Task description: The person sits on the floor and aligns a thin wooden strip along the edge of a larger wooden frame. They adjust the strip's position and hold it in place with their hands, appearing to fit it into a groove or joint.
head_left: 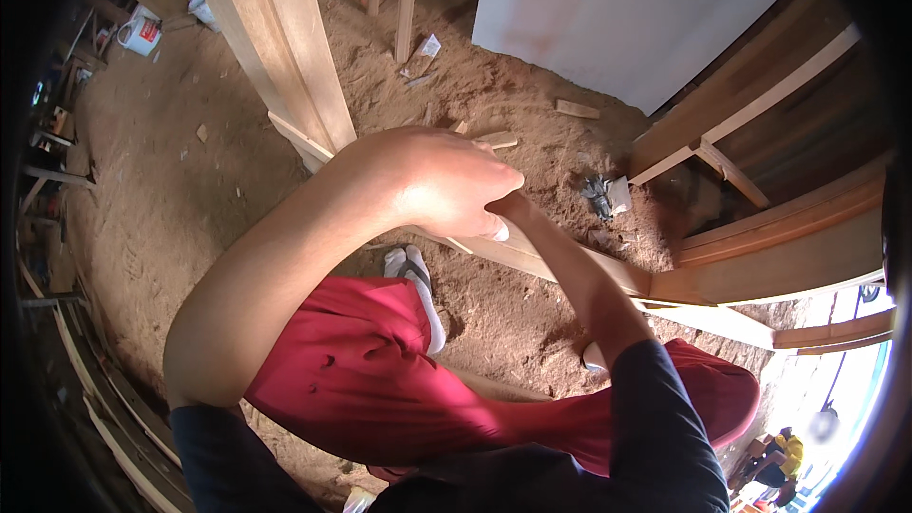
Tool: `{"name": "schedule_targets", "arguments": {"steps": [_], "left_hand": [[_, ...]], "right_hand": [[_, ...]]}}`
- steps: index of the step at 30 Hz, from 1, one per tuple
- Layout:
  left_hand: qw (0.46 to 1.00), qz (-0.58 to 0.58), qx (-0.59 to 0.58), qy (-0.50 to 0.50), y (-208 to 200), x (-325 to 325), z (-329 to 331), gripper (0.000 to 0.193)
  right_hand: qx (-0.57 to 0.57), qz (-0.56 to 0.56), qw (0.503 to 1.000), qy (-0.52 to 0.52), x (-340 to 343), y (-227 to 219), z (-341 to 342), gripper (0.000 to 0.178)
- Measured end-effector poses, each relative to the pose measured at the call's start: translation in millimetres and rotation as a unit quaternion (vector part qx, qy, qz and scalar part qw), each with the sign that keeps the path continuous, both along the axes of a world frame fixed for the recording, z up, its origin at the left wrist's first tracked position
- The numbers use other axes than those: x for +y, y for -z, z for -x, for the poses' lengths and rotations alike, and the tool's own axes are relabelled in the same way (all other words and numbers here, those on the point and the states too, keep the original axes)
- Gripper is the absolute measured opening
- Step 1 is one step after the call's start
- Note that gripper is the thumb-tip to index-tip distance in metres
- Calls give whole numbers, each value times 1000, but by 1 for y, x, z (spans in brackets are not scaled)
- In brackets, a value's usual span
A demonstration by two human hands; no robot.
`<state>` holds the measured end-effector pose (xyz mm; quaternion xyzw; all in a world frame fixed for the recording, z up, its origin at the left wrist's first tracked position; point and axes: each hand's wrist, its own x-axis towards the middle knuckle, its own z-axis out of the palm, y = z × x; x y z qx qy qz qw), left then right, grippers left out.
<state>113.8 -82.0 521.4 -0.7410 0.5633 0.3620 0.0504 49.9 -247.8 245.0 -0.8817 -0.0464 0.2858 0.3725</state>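
Observation:
My left hand is bent over at the wrist in the middle of the head view, its fingers curled down and closed. What they hold, if anything, is hidden. My right hand meets it from the right, mostly covered by the left hand, so its fingers do not show. Both hands are over a wooden frame: a long grooved timber runs up to the top left, and a pale rail passes beneath the hands to the right. A thin wood strip sticks out beside the long timber.
Sandy ground holds wood offcuts and dark litter. A pale panel stands at the upper right, above more timber framing. A white bucket sits far left. Another person is at the lower right.

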Motion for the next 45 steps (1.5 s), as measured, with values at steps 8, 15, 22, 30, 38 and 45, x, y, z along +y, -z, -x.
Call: {"name": "schedule_targets", "arguments": {"steps": [8,15,22,30,38,45], "left_hand": [[999,-43,16,-20,-4,-11,4,61],[1000,-29,-1,-13,-6,-9,2,63],[999,-46,6,-16,-6,-17,5,65],[998,-59,1,-26,-5,-9,3,65],[998,-58,-3,-11,-4,-23,6,66],[997,-75,-4,-12,-11,-24,11,68]], "right_hand": [[173,264,910,-269,12,36,32,50],[-7,-6,1000,29,1,-24,2,49],[7,43,996,-79,-21,59,69,41],[59,159,977,-129,-55,17,60,34],[75,172,965,-181,-64,62,118,36],[13,118,988,-102,-66,51,120,32]]}}
